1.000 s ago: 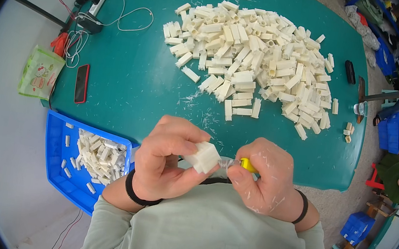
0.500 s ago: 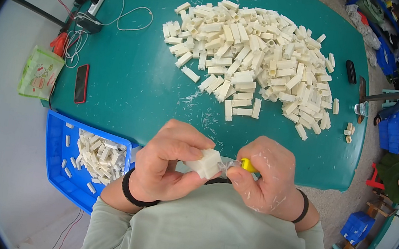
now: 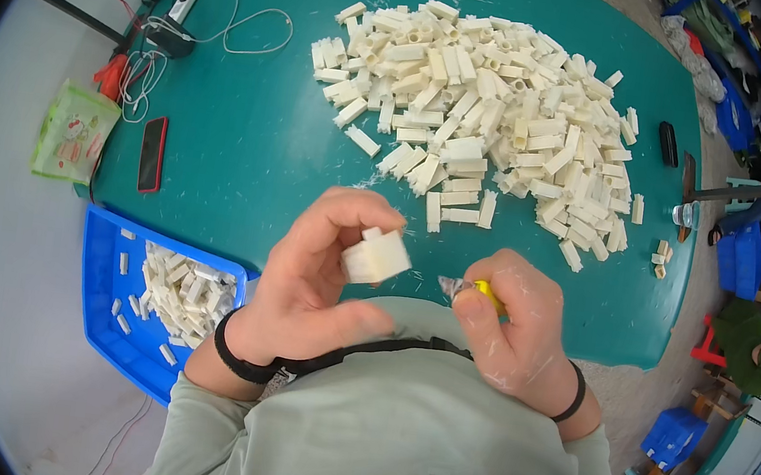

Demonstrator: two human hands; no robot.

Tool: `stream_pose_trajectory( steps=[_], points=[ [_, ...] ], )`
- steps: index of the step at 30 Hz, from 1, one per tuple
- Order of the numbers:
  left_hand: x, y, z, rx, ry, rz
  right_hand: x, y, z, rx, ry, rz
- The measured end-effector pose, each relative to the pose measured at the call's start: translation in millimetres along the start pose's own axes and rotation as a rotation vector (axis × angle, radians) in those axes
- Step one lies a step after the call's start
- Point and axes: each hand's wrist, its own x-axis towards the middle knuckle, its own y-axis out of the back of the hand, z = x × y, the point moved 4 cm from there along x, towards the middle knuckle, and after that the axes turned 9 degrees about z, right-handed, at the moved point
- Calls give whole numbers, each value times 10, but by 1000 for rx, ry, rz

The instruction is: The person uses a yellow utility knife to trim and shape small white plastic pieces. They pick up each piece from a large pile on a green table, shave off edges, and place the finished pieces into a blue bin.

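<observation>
White blocky plastic part (image 3: 376, 255) pinched in left hand (image 3: 314, 277), grip closed around it above the chest. Just beside, right hand (image 3: 511, 334) clenched on small yellow-handled blade tool (image 3: 474, 291). Lower left, blue plastic tray (image 3: 103, 298) of pieces. Farther off, heap of white plastic blocks (image 3: 482, 108) on teal counter (image 3: 250, 136).

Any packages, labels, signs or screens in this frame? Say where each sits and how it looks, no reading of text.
Pouch: off the table's far left edge, soft squarish packet, pale green with small red and orange pictures.
Phone: flat on the green table just right of the pouch, slim rectangle, dark unlit screen, red rim.
Dark device: far right of the table past the white pile, small black oblong; no screen discernible.
</observation>
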Motion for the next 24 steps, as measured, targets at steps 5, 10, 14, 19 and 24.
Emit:
stream_pose_trajectory(
  steps=[5,10,14,19,24],
  points=[
    [-60,22,-27,32,-91,39,14,-56,-42,10,72,-80],
    [10,40,95,450,-239,-174,7,-51,-57,27,142,-84],
    [-50,-21,82,227,-144,-118,1,-71,-67,53,180,-58],
    [-70,-39,19,34,-119,-93,-8,-71,-78,27,197,-53],
    [-64,-58,17,46,-123,-96,-9,-68,-71,-6,220,-43]
  ],
)
